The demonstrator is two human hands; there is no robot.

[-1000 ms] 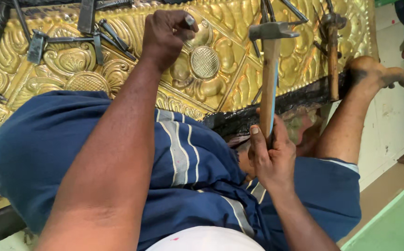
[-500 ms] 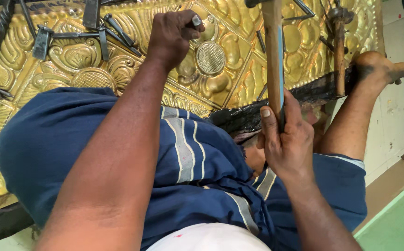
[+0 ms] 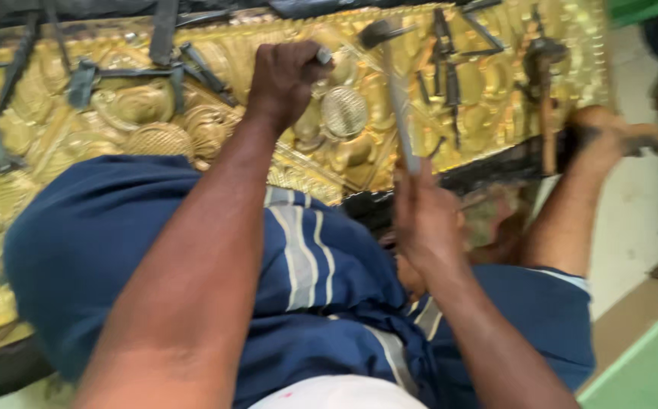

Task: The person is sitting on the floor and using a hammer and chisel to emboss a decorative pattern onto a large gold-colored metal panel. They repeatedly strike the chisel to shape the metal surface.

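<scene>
Left hand: the left hand point(image 3: 283, 79) is curled into a fist around a small metal punch point(image 3: 323, 55), whose pale top end shows above the knuckles; the working tip is hidden behind the hand.
Right hand: the right hand point(image 3: 424, 216) is wrapped tight around the lower end of a hammer point(image 3: 397, 91), fingers pressed together on the handle.
Hammer: long pale handle rising from the grip, tilted slightly left; dark head at the top, blurred, above the sheet just right of the punch.
Gold sheet: an embossed gold-coloured metal sheet point(image 3: 359, 144) lies across the top of the view, worked in raised scrolls, rounded bosses and one ribbed round medallion point(image 3: 344, 111) just right of the fist.
Containers: none visible; loose dark chisels and punches point(image 3: 193, 64) lie directly on the sheet, scattered left and right of the hands.
Second hammer: another wooden-handled hammer point(image 3: 545, 98) rests on the sheet's right part, apart from both hands.
Clothing: a dark blue cloth with pale stripes point(image 3: 306, 257) covers the lap under both forearms.
Foot: a bare foot point(image 3: 609, 136) rests at the sheet's right edge.
</scene>
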